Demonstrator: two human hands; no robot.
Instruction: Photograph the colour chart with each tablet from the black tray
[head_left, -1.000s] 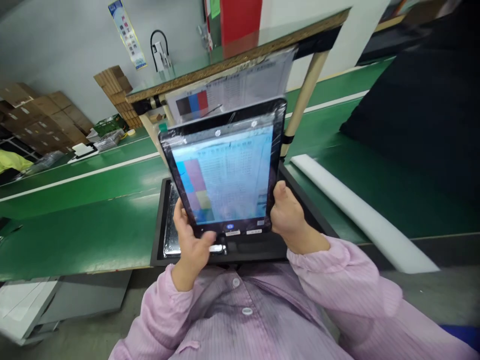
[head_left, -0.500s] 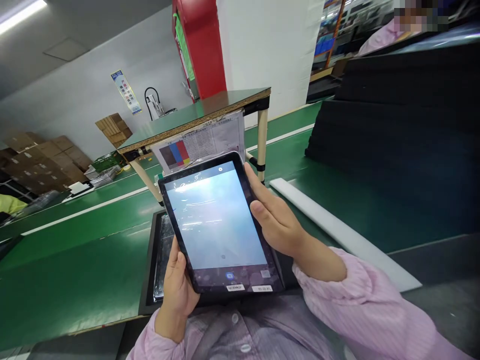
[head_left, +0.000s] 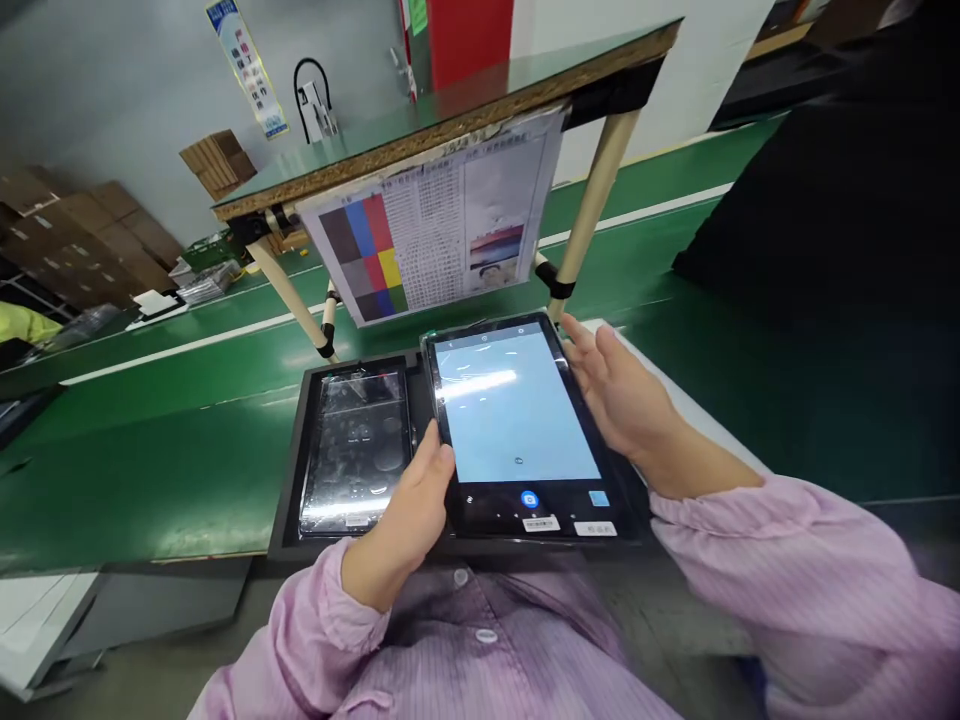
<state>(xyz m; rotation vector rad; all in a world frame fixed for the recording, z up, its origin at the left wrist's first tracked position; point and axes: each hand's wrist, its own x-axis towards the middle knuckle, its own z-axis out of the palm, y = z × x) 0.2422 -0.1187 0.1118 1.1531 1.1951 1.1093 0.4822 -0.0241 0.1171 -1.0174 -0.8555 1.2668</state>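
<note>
Pale-blue screen glowing, the lit tablet (head_left: 517, 425) sits between our hands: our left hand (head_left: 412, 505) clamps its left edge, thumb on the bezel, while our right hand (head_left: 622, 395) lies open-fingered against its right edge, over the black tray (head_left: 289, 480).

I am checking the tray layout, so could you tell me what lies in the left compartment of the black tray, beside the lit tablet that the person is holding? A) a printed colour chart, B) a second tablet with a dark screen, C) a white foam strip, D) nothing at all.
B: a dark-screened tablet lies flat in the black tray, left of the lit tablet that the left hand and right hand hold.
</note>
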